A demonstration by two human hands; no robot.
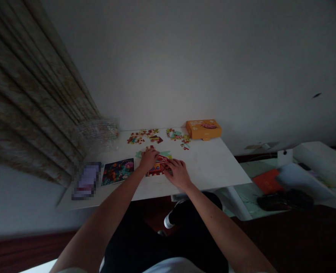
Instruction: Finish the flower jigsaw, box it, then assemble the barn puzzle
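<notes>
A partly assembled jigsaw puzzle [157, 169] with a red barn picture lies near the front of the white table. My left hand [149, 159] is on its upper left part, fingers bent and closed at a puzzle piece [151, 146] that shows just beyond them. On the right side of the puzzle is my right hand [179, 173], its fingers curled down at the barn pieces. The fingertips of both hands are small and dim here, and the hands cover part of the picture.
Loose puzzle pieces lie in a left pile [141, 137] and a right pile [177, 134]. An orange box [203, 129] stands at the back right. Left are a dark floral picture card [118, 171], a blurred phone [87, 180] and clear bubble wrap [98, 132]. The white table [213, 163] meets the wall.
</notes>
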